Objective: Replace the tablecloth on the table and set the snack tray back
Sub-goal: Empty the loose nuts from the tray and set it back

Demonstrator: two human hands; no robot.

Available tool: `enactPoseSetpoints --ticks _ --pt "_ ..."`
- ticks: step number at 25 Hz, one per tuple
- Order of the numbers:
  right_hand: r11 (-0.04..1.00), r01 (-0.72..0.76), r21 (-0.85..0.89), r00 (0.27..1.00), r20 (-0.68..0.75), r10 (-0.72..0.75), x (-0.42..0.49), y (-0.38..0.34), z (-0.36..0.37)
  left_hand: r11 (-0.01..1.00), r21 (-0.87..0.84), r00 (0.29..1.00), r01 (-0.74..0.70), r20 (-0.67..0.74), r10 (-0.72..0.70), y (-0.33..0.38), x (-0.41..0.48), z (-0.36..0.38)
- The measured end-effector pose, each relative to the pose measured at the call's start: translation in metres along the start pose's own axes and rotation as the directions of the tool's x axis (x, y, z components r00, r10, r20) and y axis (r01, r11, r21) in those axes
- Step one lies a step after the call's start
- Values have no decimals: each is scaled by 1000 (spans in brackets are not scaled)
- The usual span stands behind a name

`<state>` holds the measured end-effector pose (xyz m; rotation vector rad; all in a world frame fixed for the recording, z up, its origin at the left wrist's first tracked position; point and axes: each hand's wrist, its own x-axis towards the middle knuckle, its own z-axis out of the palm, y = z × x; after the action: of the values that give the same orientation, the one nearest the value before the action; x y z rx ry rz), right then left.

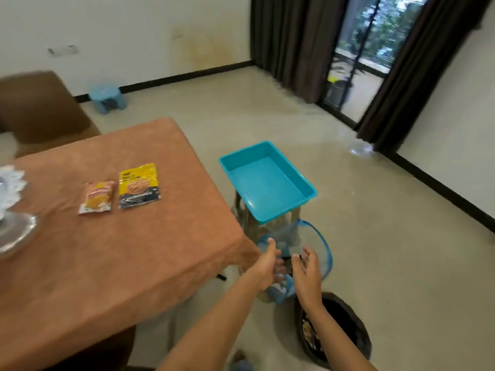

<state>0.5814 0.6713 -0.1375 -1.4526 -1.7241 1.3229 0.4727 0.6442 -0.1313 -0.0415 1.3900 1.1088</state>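
Note:
An orange-brown tablecloth [112, 258] covers the table on the left. Two snack packets lie on it: a red-and-yellow one [97, 197] and a yellow-and-black one [139, 185]. The empty turquoise snack tray [267, 180] rests on a stool just beyond the table's right corner. My left hand [267, 266] and my right hand [306, 271] are held out side by side, fingers apart and empty, over a blue-rimmed mesh basket [318, 245] on the floor beside that corner.
A glass stand [16, 231] with a white doily sits at the table's left edge. A black-lined bin [337, 328] stands on the floor below my right arm. A brown sofa [40, 111], a small blue stool [107, 99] and dark curtains [289, 44] lie further off.

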Motion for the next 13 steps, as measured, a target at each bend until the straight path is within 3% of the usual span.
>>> enactPoseSetpoints --ticks 4,7,13 --pt "993 111 -39 955 280 -96 -16 -47 54 970 -199 981 -143 -161 112 21 -53 -79" --pt "977 194 -92 902 408 -140 -29 -72 96 933 -292 955 -211 -263 134 25 -86 -141" --pt "943 325 -72 706 682 -191 -65 -120 194 837 -383 843 -391 -514 159 17 -145 -250"
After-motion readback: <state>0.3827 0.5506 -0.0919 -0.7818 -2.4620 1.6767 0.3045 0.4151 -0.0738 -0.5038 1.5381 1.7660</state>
